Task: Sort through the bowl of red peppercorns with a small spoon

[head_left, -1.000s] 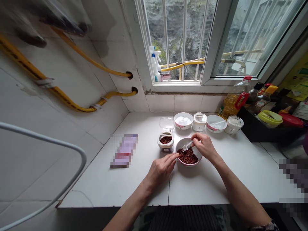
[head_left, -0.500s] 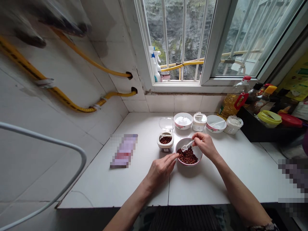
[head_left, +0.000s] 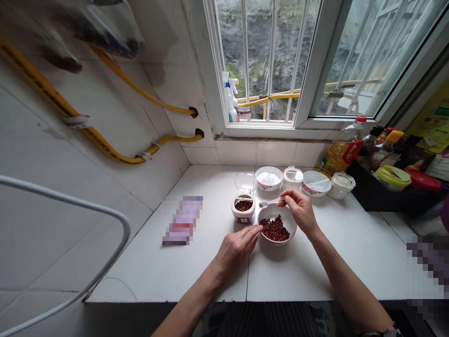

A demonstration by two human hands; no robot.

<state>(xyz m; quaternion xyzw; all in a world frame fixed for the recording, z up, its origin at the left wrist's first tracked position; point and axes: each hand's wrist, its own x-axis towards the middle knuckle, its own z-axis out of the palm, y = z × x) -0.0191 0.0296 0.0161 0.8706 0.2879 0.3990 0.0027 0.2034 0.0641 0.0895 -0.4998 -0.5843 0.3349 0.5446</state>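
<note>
My right hand [head_left: 300, 210] pinches the handle of a small white spoon [head_left: 271, 202], held level over the far rim of a white bowl [head_left: 290, 216]. The spoon's tip points left toward an uncovered seasoning jar [head_left: 242, 216]; whatever lies in its scoop is too small to make out. Reddish-brown grains like Sichuan peppercorns [head_left: 275, 230] lie in the bowl, and similar ones show inside the jar, whose clear lid [head_left: 245, 181] stands raised. At the bowl's left side, my left hand [head_left: 238, 245] holds the rim with its fingertips, the fingers close together and the thumb partly hidden.
Behind stand a bowl of white grains [head_left: 269, 179], a lidded jar [head_left: 293, 177], a bowl with a white spoon [head_left: 316, 184] and another jar [head_left: 341, 186]. An oil bottle [head_left: 335, 157] and a black seasoning rack [head_left: 372, 192] are at right. A blurred purple packet [head_left: 184, 220] lies left.
My right hand has raised the spoon out of the peppercorns, and its tip now points left toward the jar. My left hand stays at the bowl. The view has shifted slightly.
</note>
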